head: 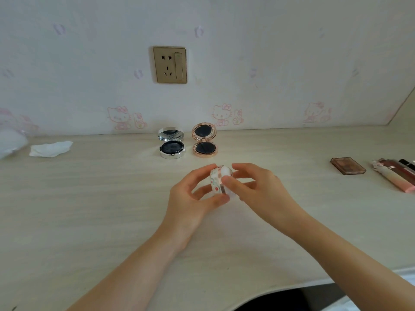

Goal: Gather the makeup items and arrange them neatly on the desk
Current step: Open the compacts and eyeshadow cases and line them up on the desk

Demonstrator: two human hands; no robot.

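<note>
Pale wood table (89, 209) carrying everything. Both hands (226, 189) meeting over its middle: left hand (190, 198) and right hand (260, 189) each pinching a small floral-wrapped compact (219, 180), lifted just above the surface. Silver compact (171, 143) and rose-gold compact (204, 140) standing open just behind; palette (347, 169) and tubes (395, 176) well apart at right. Risk, probably: a slipped pinch, then a drop or a roll into the two open mirrors.

Desk (89, 209) w/ compacts (172, 149) (both open)
</note>
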